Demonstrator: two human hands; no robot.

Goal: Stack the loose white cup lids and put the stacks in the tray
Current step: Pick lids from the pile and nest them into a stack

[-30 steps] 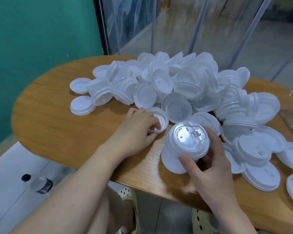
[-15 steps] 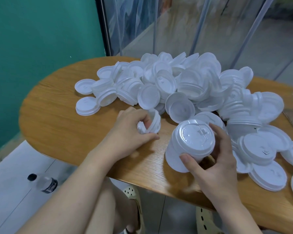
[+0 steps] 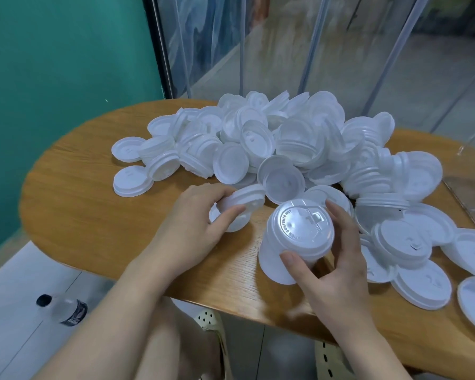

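A big heap of loose white cup lids (image 3: 291, 144) covers the back and right of the wooden table (image 3: 80, 209). My right hand (image 3: 337, 259) grips a tall stack of lids (image 3: 294, 242), thumb in front and fingers behind, tilted toward me with the top lid's face showing. My left hand (image 3: 192, 223) holds a single lid (image 3: 236, 209) just off the table, tipped on edge, to the left of the stack. No tray is clearly in view.
A clear plastic edge (image 3: 469, 193) lies at the table's far right. Two flat lids (image 3: 132, 182) lie apart at the heap's left. A water bottle (image 3: 63, 308) lies on the floor below the table's near edge. Glass panels stand behind the table.
My left hand took a lid from the heap's front edge, lifted it and tipped it on edge. The right hand kept hold of the stack and tilted it slightly.
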